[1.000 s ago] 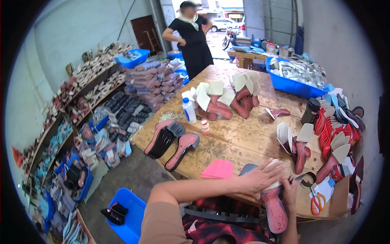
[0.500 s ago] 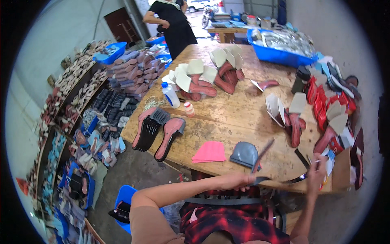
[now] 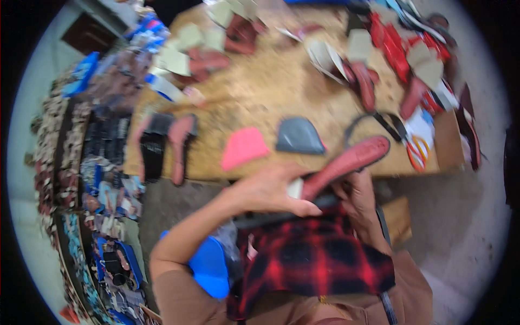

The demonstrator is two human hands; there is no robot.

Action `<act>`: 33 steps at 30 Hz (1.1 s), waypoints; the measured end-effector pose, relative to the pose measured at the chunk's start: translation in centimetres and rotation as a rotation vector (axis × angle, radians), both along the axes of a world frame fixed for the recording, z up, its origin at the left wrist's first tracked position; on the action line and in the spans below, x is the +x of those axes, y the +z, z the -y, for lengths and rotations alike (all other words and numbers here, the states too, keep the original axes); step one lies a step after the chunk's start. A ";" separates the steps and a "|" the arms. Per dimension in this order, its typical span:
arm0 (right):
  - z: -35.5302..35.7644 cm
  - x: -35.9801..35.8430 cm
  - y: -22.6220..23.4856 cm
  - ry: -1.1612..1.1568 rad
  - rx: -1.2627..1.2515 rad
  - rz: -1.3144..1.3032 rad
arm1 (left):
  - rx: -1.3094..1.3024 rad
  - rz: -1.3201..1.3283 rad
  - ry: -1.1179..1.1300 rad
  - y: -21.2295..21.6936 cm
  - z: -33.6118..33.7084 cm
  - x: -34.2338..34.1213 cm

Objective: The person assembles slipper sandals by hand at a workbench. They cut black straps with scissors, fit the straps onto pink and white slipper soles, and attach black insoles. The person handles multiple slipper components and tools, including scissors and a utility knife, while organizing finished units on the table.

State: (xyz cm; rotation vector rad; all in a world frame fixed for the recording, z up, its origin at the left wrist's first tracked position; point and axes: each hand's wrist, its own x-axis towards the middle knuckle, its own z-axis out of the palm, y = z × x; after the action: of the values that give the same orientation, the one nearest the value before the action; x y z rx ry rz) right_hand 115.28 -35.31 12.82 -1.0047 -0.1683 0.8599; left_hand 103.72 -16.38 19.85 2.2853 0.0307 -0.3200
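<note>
A reddish-pink shoe sole [image 3: 352, 162] with a dark edge is held slantwise above my lap, in front of the table's near edge. My left hand [image 3: 276, 189] is closed round its lower left end, where a white piece [image 3: 295, 188] shows beside the thumb. Under the sole's other half, my right hand [image 3: 355, 195] grips with curled fingers, partly hidden by it. Just beyond lie a grey rounded piece [image 3: 299, 135] and a pink rounded piece [image 3: 245, 147]. Orange-handled scissors [image 3: 418, 153] rest near the right corner, beside a black strap [image 3: 387, 125].
Two finished-looking sandals [image 3: 181, 141] stand at the table's left edge. Soles with cream flaps [image 3: 200, 59] lie at the back, near a blue-capped bottle [image 3: 163, 88]. Red packets [image 3: 390, 49] lie right. A blue stool or bin [image 3: 210, 268] stands below; loaded shelves [image 3: 70, 146] line the left wall.
My right hand has come left from the scissors at the table's right corner to the sole. Both hands now hold the sole together. The whole view has tilted downward and blurred.
</note>
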 end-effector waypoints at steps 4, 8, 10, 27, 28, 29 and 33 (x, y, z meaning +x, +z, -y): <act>3.5 -1.1 -1.1 0.044 -0.009 -0.176 | -0.055 0.127 -0.090 -1.2 0.8 -1.0; 6.2 -0.1 -3.0 0.137 -0.113 0.077 | -0.039 0.007 -0.208 -2.2 1.3 -0.1; 6.1 -0.4 -3.1 0.155 -0.098 0.023 | -0.064 -0.098 -0.253 -2.1 0.7 0.7; 1.4 0.6 -2.6 -0.022 -0.234 0.252 | -0.549 -0.114 0.168 -9.0 3.1 -0.2; 1.1 0.5 -2.7 -0.017 -0.238 0.272 | -0.750 -0.111 0.216 -8.8 3.9 -0.2; 0.9 0.4 -2.8 -0.012 -0.243 0.291 | -0.952 -0.106 0.263 -8.4 4.5 0.0; -0.3 0.3 -2.0 0.062 0.053 -0.209 | -0.823 -0.171 0.436 -8.9 5.1 0.2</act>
State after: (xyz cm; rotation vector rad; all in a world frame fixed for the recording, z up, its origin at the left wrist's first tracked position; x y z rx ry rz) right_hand 115.54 -35.01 10.79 -0.8579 -0.0445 1.0057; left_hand 103.95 -21.46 10.98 1.3842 0.4032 -0.2343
